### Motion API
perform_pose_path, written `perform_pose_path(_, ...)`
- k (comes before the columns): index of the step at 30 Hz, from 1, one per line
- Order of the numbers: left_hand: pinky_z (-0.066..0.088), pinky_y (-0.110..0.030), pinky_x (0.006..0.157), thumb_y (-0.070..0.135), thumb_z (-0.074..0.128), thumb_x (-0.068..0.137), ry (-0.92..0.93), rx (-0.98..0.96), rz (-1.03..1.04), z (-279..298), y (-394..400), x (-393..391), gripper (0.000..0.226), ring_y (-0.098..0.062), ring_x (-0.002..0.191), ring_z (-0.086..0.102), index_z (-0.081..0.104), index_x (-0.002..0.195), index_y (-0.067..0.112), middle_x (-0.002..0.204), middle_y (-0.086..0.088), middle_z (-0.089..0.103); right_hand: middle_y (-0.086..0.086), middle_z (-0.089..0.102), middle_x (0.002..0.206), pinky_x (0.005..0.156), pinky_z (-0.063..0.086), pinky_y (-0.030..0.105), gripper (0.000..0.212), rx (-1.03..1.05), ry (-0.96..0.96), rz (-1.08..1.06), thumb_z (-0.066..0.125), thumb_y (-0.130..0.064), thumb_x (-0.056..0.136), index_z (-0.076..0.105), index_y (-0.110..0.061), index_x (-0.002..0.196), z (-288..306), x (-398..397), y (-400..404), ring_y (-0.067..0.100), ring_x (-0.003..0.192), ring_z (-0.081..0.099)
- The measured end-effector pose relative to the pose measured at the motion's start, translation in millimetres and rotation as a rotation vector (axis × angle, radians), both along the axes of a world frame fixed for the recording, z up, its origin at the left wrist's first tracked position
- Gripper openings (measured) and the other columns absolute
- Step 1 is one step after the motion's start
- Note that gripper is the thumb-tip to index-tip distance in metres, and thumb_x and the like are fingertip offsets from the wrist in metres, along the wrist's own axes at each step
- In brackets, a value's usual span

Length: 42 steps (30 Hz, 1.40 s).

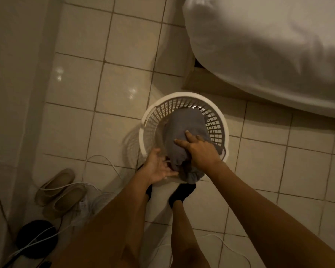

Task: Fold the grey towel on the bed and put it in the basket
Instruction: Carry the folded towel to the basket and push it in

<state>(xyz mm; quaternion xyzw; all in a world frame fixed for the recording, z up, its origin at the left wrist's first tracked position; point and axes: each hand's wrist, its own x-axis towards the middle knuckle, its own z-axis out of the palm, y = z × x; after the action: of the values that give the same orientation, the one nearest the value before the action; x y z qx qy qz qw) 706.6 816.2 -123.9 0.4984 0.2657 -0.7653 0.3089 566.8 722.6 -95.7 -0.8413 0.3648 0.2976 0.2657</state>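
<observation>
Now | towel point(188, 130) lies folded over the basket point(223, 120), long axis running from me toward the bed point(269, 47) | right hand point(199, 149) flat on top, fingers straight | left hand point(159, 167) open at the near-left end | I judge both equally near.

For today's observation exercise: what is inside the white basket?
The grey towel, folded, with the right hand resting on it inside the white basket. Whatever lies beneath the towel is hidden.

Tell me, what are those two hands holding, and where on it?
The grey towel, folded, over the white basket. The right hand lies on its top near the close end; the left hand is at its left near edge.
</observation>
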Motion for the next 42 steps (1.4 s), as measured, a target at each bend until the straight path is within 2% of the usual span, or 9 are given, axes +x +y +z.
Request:
perform_pose_path(3,0.043,-0.044,0.098,0.038,0.031,0.100,-0.216,0.008,-0.116,-12.3,11.3,-10.2,0.050,-0.034,0.128,0.048,0.044,0.139,0.010,0.137,-0.015,0.051,0.011,0.010,0.158,0.103,0.037,0.051,0.071,0.028,0.023,-0.072,0.054,-0.023,0.092,0.014,-0.036,0.148,-31.1,3.3,27.5,0.040,0.137,0.028)
perform_pose_path(6,0.039,-0.034,0.107,0.032,0.031,0.102,-0.625,-0.160,-0.541,-28.3,24.1,-13.8,0.045,-0.027,0.130,0.046,0.041,0.143,0.016,0.145,-0.009,0.046,0.014,0.013,0.157,0.099,0.041,0.049,0.074,0.069,0.018,-0.210,0.054,-0.017,0.091,0.012,-0.033,0.149,-55.7,2.1,49.5,0.040,0.132,0.037)
perform_pose_path(8,0.031,-0.035,0.115,0.031,0.030,0.102,-0.739,-0.289,-0.704,-36.2,31.8,-12.9,0.045,-0.024,0.138,0.038,0.037,0.146,0.019,0.151,-0.006,0.038,0.014,0.015,0.157,0.095,0.045,0.048,0.075,0.099,0.011,-0.299,0.053,-0.014,0.090,0.012,-0.032,0.150,-69.9,-1.0,57.3,0.040,0.127,0.044)
perform_pose_path(12,0.025,-0.027,0.115,0.021,0.030,0.103,-0.803,-0.388,-0.846,-43.3,32.0,-15.0,0.045,-0.022,0.142,0.031,0.031,0.148,0.020,0.156,-0.005,0.029,0.013,0.017,0.157,0.088,0.049,0.047,0.071,0.111,-0.030,-0.381,0.048,-0.010,0.090,0.015,-0.030,0.150,-90.0,-8.4,59.7,0.042,0.118,0.051)
perform_pose_path(21,0.020,-0.038,0.121,0.012,0.043,0.096,-0.879,-0.645,-1.346,-78.9,31.1,-18.0,0.073,-0.027,0.149,0.009,-0.004,0.152,0.010,0.161,-0.010,0.000,0.012,0.014,0.158,0.090,0.049,0.049,0.070,0.111,-0.053,-0.440,0.048,-0.014,0.092,0.011,-0.028,0.151,-117.6,-13.8,60.8,0.044,0.121,0.048)
perform_pose_path(26,0.022,-0.039,0.120,0.012,0.046,0.097,-0.965,-0.698,-1.565,-99.6,27.5,-21.8,0.079,-0.027,0.149,0.007,-0.012,0.151,0.008,0.160,-0.013,-0.009,0.016,0.015,0.157,0.103,0.039,0.042,0.084,0.185,-0.158,-0.591,0.058,-0.016,0.086,0.004,-0.011,0.151,-134.0,-26.3,78.4,0.039,0.133,0.038)
perform_pose_path(30,0.022,-0.040,0.120,0.014,0.048,0.096,-1.048,-0.773,-1.719,-115.1,22.9,-25.2,0.082,-0.029,0.149,0.006,-0.014,0.150,0.009,0.160,-0.016,-0.010,0.018,0.027,0.153,0.107,0.037,0.048,0.090,0.140,-0.123,-0.752,0.061,-0.022,0.081,0.004,-0.013,0.150,-141.5,-34.8,95.9,0.037,0.133,0.037)
perform_pose_path(35,0.022,-0.042,0.120,0.014,0.050,0.095,-1.028,-0.772,-1.750,-132.1,22.6,-29.9,0.082,-0.032,0.149,0.005,-0.009,0.151,0.010,0.160,-0.014,-0.007,0.011,0.000,0.159,0.117,0.012,0.048,0.101,0.165,-0.006,-0.678,0.062,-0.023,0.082,-0.013,-0.019,0.149,-154.4,-39.1,104.1,0.027,0.146,0.004)
perform_pose_path(42,0.025,-0.039,0.118,0.011,0.046,0.096,-1.019,-0.723,-1.765,-152.7,18.7,-23.5,0.077,-0.033,0.147,0.012,-0.008,0.151,0.006,0.160,-0.016,-0.006,0.016,-0.009,0.158,0.115,0.015,0.051,0.106,0.259,0.035,-0.592,0.064,-0.020,0.081,-0.019,-0.024,0.147,-175.0,-31.3,90.1,0.033,0.146,0.004)
